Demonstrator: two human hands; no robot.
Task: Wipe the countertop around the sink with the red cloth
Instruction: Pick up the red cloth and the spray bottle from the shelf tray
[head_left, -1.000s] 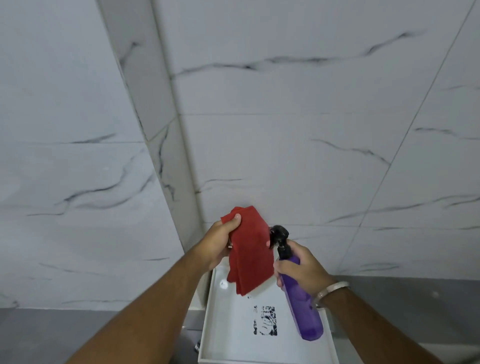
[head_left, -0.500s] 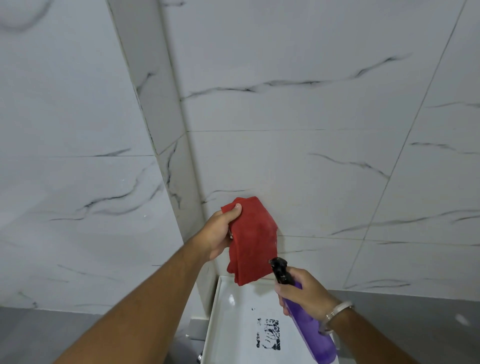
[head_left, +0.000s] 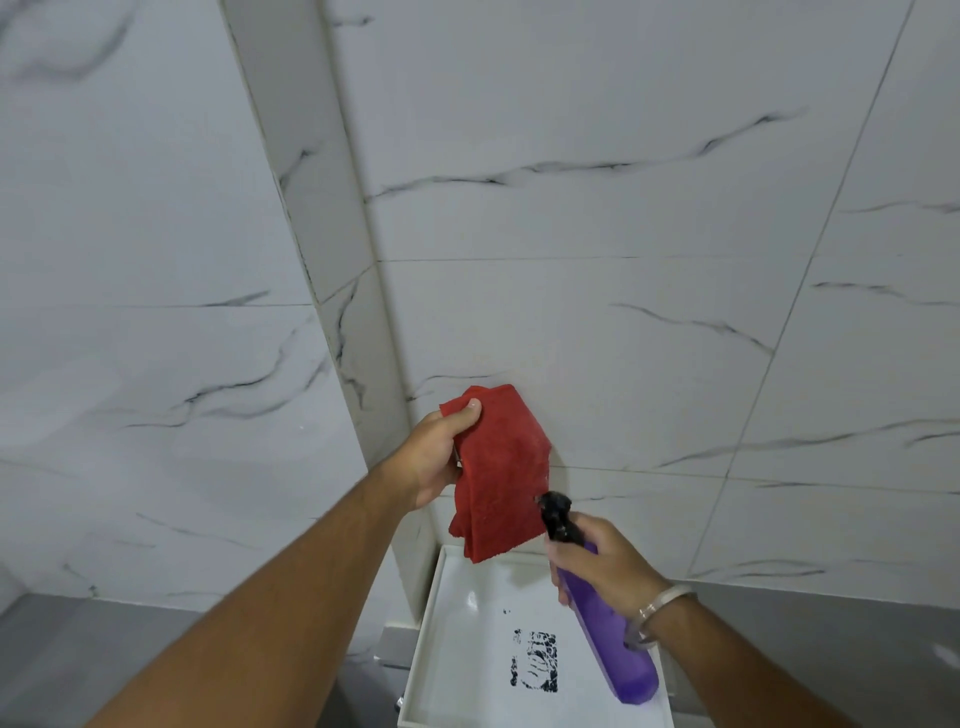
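White marble-look wall tiles (head_left: 597, 130) veined in grey fill most of the head-camera view, meeting at a boxed corner column, with a grey surface (head_left: 810, 654) running along their base that may be the countertop, though too little of it shows to be sure. Below the hands sits a white rectangular basin (head_left: 441, 639) with a raised rim and a black printed mark on its flat floor. The person's left hand (head_left: 434, 457) pinches the red cloth (head_left: 501, 473) at its upper edge, thumb over the fabric, so that the folded cloth hangs free in the air above the basin's far end, touching no surface. The right hand (head_left: 605, 561), a metal bangle (head_left: 665, 605) at the wrist, is wrapped around the neck of a purple spray bottle (head_left: 613, 634), whose black nozzle (head_left: 556, 512) points at the cloth's lower part from just beside it. By the look of it, the work stands at the preparation stage: the cloth is being readied with cleaner, no wiping of the surface around the sink is visible, and the whole wipe appears to be still ahead.
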